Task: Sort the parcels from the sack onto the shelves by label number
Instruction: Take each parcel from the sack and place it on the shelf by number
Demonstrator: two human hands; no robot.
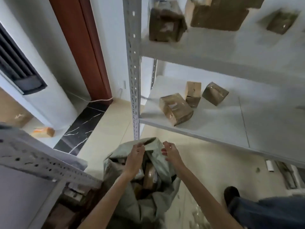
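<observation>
A grey-green sack stands open on the floor below me, with brown parcels showing inside its mouth. My left hand pinches the sack's upper rim. My right hand hovers just right of that rim with fingers spread and nothing in it. On the lower white shelf lie three taped cardboard parcels, one of them standing upright. The upper shelf carries more brown parcels, blurred at the top of the view.
A perforated grey shelf post rises just behind the sack. Another rack's beam crosses the lower left. A white floor-standing air conditioner and a brown door frame are at the left. My leg and dark shoe are at the lower right.
</observation>
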